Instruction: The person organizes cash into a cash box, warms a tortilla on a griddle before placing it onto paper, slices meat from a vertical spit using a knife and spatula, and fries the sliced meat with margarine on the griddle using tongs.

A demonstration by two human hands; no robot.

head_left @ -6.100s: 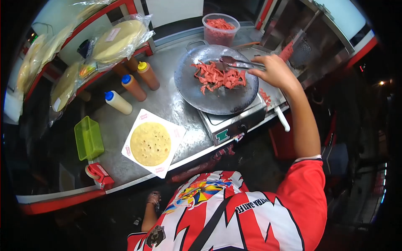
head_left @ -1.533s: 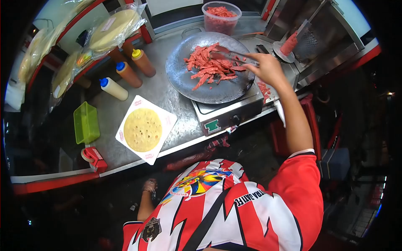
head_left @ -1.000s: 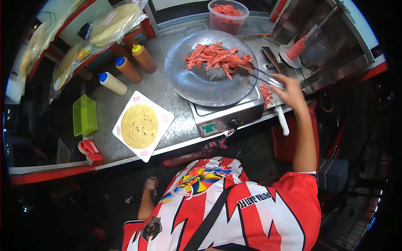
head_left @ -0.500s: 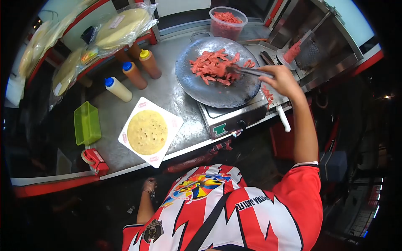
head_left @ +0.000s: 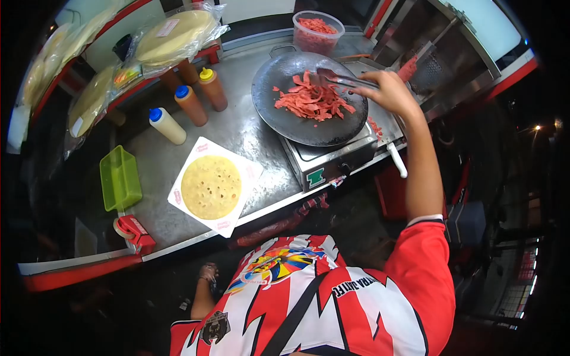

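My right hand [head_left: 389, 92] is closed around metal tongs [head_left: 347, 80]. The tongs' tips touch the upper edge of a heap of reddish meat strips [head_left: 314, 101]. That heap lies in a wide dark metal pan [head_left: 270, 89], which rests on a steel stove [head_left: 332, 166]. Low beside my body hangs my left hand [head_left: 208, 272], in shadow and away from the counter; its fingers are too dark to make out. A round flatbread [head_left: 210, 185] with browned spots lies on a white paper sheet [head_left: 221, 226], left of the stove.
Squeeze bottles [head_left: 190, 107] stand left of the pan. A green basket [head_left: 120, 178] and a red tape dispenser [head_left: 135, 233] sit at the left. Behind the pan is a tub of meat [head_left: 317, 35]. A white-handled knife [head_left: 396, 160] juts over the counter's edge.
My right hand and the tongs have moved up and slightly left, from inside the meat to its far edge. The strips have shifted toward the near side of the pan.
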